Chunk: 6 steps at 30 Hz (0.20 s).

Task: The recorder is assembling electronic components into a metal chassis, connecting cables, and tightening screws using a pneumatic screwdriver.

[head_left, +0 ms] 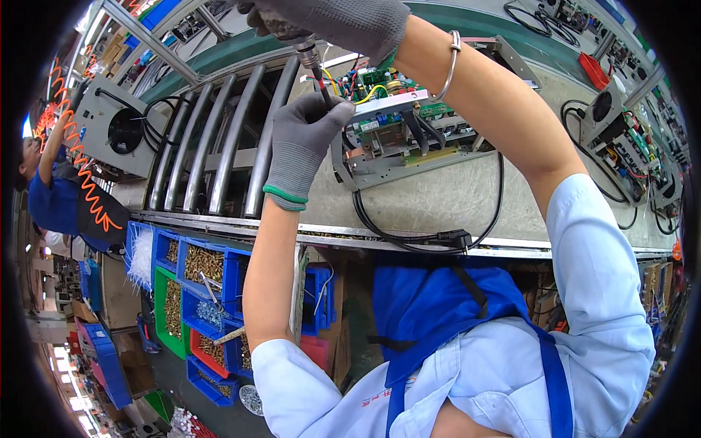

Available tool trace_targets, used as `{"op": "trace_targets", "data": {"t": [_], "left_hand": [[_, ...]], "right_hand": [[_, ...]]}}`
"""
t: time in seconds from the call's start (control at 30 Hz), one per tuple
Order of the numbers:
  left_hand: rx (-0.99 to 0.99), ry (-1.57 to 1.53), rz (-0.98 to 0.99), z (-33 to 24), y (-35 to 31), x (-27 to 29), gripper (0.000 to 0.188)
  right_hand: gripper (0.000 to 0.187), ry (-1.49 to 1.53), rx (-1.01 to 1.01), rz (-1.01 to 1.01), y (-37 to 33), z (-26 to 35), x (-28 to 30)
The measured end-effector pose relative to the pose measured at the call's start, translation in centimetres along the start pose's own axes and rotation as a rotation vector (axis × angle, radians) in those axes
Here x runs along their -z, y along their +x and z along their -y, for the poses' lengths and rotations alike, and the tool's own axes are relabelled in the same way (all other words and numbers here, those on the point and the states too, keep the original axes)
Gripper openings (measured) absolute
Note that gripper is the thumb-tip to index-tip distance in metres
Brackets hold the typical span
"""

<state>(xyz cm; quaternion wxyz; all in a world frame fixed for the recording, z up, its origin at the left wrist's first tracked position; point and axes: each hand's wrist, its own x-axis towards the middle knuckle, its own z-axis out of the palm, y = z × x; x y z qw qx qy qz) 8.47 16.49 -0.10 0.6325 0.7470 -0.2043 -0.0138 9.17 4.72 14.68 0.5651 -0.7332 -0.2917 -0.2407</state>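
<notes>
Grey knit gloves cover both my hands. My right hand (350, 25), at the top edge, is wrapped round a power screwdriver (307, 52) that points down and slightly right. Below it, my left hand (307, 128) is closed, thumb and fingers pinched about the lower end of the red and black bit (320, 80). Any screw there is hidden by the fingers. Just right of my left hand is an open metal chassis (380, 174) with green circuit boards (372, 86), yellow wires and a light metal bar (394, 104) along its top.
A black power cord (431, 237) loops over the bench's front edge. Steel rollers (230, 139) run left of the chassis, toward another unit with a fan (120, 131). Blue bins (191, 244) of screws stand below left. A co-worker (62, 190) is at far left; another opened unit (621, 139) stands right.
</notes>
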Motion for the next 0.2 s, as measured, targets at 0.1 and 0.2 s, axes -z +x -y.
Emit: {"op": "trace_targets", "data": {"t": [0.1,0.2], "left_hand": [[0.015,0.025,0.005,-0.2,-0.1,0.1,0.02],[-0.01,0.04,0.008,-0.2,0.0,-0.2,0.021]], "right_hand": [[0.02,-0.3,-0.426,-0.332,-0.9,3.0,-1.1],[0.018,0.194,0.003,0.045,0.2,-1.8,0.9]]}}
